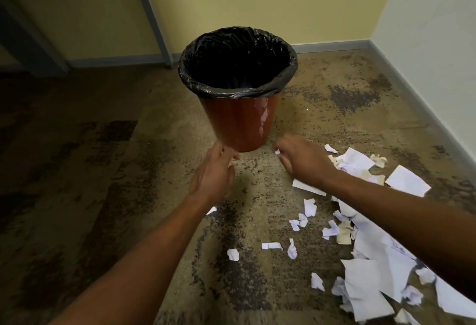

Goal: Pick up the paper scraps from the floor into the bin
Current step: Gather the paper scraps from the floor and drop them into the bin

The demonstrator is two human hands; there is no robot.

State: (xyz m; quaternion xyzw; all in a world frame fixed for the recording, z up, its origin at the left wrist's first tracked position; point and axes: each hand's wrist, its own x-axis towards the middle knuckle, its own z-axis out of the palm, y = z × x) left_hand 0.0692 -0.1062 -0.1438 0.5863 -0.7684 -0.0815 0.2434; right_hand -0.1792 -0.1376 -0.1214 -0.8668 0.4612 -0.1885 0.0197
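Note:
A red-brown bin with a black liner stands on the floor in the middle of the view. My left hand reaches to the bin's base, and its fingertips touch the lower left wall. My right hand hovers low to the right of the base, knuckles up and blurred. Its curled fingertips pinch a small white paper scrap. White and cream paper scraps lie scattered over the floor to the right, from beside my right hand down to the lower right corner.
The floor is worn, speckled brown carpet. Yellow walls with a grey skirting board close the back and right side. A grey door frame stands at the back left. Small loose scraps lie between my forearms.

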